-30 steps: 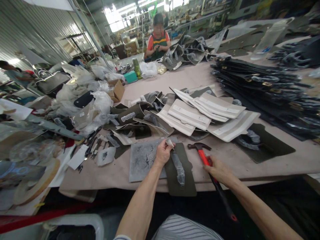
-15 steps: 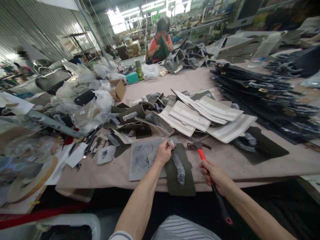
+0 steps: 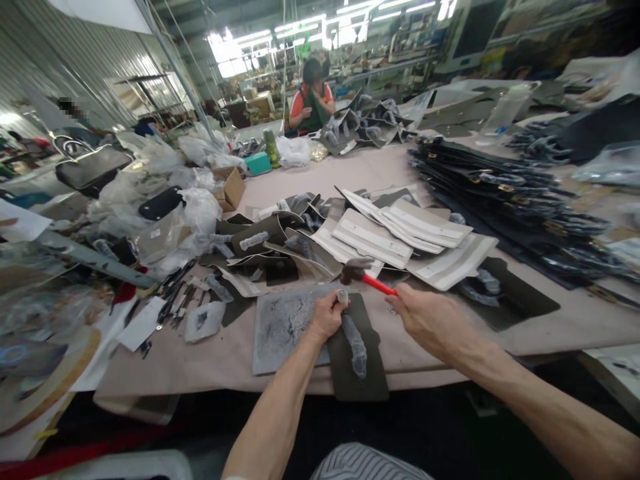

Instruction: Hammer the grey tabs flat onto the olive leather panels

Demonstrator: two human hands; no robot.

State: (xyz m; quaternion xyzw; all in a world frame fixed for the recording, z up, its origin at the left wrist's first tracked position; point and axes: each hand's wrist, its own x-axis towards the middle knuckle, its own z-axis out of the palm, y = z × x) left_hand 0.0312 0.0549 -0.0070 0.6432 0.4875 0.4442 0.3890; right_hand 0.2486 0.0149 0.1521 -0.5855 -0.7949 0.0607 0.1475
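Note:
My left hand pinches the top end of a plastic-wrapped strap, which lies on a dark olive leather panel. Beside that panel, to the left, is a grey slab with dark marks on its face. My right hand is shut on a red-handled hammer. The hammer's dark head is raised and points left, above the far end of the panel and close to my left hand. Most of the handle's lower part is hidden in my right hand.
White-lined panels and wrapped dark pieces lie just beyond my hands. Black leather pieces are stacked at right. Small tools and plastic bags lie left. A co-worker sits at the table's far end.
My right hand has lifted the hammer and swung it from pointing down toward me to lying nearly level, head to the left over the panel. My left hand stays on the strap.

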